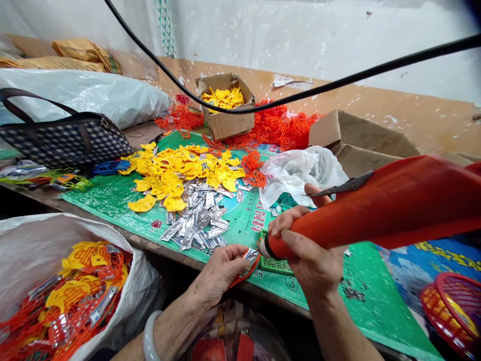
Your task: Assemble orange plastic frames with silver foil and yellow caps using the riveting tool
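My left hand (225, 268), with a pale bangle on its wrist, pinches a small silver metal piece (251, 255) with orange cord beneath it at the table's front edge. My right hand (310, 250) is wrapped round a red, cone-shaped tool (349, 210), whose dark tip touches or nearly touches the metal piece. Behind the tip lies a green mesh tray (276, 265), partly covered by the tool. A pile of silver metal pieces (199, 218) sits left of the hands, with yellow plastic pieces (169, 173) heaped beyond it.
A white sack (146, 271) of yellow parts and orange netting stands at lower left. Further back are a checkered bag (63, 140), a cardboard box (229, 125) and orange netting (285, 130). Red baskets (451, 311) stand at right. A black cable (300, 95) hangs across the view.
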`<state>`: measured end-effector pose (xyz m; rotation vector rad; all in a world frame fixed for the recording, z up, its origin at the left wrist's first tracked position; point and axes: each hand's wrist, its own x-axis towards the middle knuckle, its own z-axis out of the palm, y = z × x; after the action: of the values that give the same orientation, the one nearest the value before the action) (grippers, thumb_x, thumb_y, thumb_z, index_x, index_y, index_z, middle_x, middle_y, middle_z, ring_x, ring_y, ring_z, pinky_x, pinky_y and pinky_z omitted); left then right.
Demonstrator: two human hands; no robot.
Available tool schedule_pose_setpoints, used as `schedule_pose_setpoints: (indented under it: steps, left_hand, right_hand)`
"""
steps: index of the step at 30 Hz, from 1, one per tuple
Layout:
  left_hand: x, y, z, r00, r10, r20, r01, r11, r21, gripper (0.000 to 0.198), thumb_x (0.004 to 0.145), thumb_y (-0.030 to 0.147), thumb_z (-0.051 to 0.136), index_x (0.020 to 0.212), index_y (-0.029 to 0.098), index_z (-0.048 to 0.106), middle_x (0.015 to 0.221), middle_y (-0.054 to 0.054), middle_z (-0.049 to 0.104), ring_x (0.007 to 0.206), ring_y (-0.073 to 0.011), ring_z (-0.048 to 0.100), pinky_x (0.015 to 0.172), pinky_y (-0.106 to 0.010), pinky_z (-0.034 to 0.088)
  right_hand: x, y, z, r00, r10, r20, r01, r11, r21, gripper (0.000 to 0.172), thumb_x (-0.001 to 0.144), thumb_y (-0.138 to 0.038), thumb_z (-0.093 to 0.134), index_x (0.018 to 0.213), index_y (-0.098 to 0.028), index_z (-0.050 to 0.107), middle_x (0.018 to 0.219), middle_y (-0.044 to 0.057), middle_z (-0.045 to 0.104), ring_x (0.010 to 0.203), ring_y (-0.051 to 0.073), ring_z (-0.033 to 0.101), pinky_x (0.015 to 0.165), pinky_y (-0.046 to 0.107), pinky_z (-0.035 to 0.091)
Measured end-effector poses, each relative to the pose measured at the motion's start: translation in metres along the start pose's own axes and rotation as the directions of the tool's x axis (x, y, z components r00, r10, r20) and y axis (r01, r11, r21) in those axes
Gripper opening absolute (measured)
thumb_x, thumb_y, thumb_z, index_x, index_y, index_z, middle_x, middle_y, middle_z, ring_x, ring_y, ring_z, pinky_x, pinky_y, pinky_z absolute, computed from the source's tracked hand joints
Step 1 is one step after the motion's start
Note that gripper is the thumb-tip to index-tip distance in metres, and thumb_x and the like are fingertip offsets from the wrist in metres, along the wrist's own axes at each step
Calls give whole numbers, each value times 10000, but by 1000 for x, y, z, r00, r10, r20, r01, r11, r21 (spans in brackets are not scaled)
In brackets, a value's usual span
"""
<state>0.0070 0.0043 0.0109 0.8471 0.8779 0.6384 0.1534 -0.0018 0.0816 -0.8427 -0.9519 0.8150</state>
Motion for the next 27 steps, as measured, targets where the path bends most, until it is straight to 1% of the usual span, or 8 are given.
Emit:
schedule_pose_setpoints:
  steps: [3, 5, 9, 11, 15, 20, 24, 27]
  left_hand:
    - [0, -1, 0, 1000, -9, -4, 9, 999, -41, 260, 649, 334, 784, 821, 142, 746, 670, -6, 639, 561, -99, 469, 560, -245, 294]
    - [0, -2, -1, 1000, -12, -11, 11, 999, -40, 253, 652, 327, 781, 823, 144, 746, 665, -4, 636, 557, -101, 464, 558, -247, 287]
    - [0, -2, 0, 1000, -17, -25, 16, 999, -46, 249, 645, 314, 780, 819, 140, 750, 656, -6, 639, 553, -102, 461, 555, -246, 287]
    - [0, -3, 1, 999, -16, -33, 15, 999, -51, 256, 637, 313, 784, 819, 135, 754, 656, -8, 645, 555, -101, 466, 558, -244, 294]
    - [0, -4, 3, 998, -17, -67, 11, 996, -88, 251, 605, 279, 793, 796, 120, 753, 689, -28, 674, 593, -110, 511, 585, -240, 332]
    - [0, -7, 4, 995, -42, -93, 26, 986, -163, 225, 578, 236, 804, 765, 123, 748, 685, -27, 693, 612, -113, 551, 612, -232, 374]
    - [0, -9, 4, 991, -52, -119, 29, 981, -190, 205, 563, 215, 800, 741, 129, 747, 650, -11, 687, 590, -103, 549, 613, -225, 382]
    - [-1, -9, 5, 989, -64, -135, 37, 980, -198, 208, 554, 205, 797, 743, 134, 748, 653, -10, 692, 590, -106, 554, 618, -228, 392]
  right_hand:
    - [-2, 2, -2, 1000, 1, 12, -1, 999, -34, 535, 665, -186, 707, 1170, -270, 550, 697, -47, 601, 586, 162, 581, 642, 383, 528]
    - [-3, 4, -2, 1000, 5, 22, -4, 999, -42, 508, 671, -198, 709, 1151, -275, 561, 696, -50, 597, 589, 162, 583, 650, 388, 529]
    - [-4, 7, -1, 999, 24, 25, -23, 1000, -20, 602, 665, -199, 718, 1224, -302, 521, 691, -67, 586, 576, 154, 577, 636, 379, 522]
    - [-4, 8, -2, 999, 26, 37, -26, 1000, -16, 622, 672, -192, 716, 1247, -298, 505, 689, -67, 589, 575, 155, 579, 628, 375, 520]
    - [-5, 9, -3, 999, 7, 52, -8, 1000, 10, 617, 688, -162, 704, 1257, -273, 492, 689, -60, 602, 583, 155, 592, 618, 364, 523]
    - [-7, 13, -2, 998, 4, 59, -7, 999, 45, 611, 686, -142, 705, 1241, -283, 491, 687, -68, 605, 577, 144, 591, 612, 348, 529]
    - [-10, 17, -2, 998, 10, 70, -15, 997, 74, 639, 688, -112, 692, 1259, -285, 463, 688, -71, 600, 585, 142, 592, 611, 342, 527]
    - [-11, 16, -1, 998, 4, 64, -10, 995, 101, 640, 676, -119, 689, 1256, -280, 471, 672, -71, 593, 580, 144, 589, 597, 339, 528]
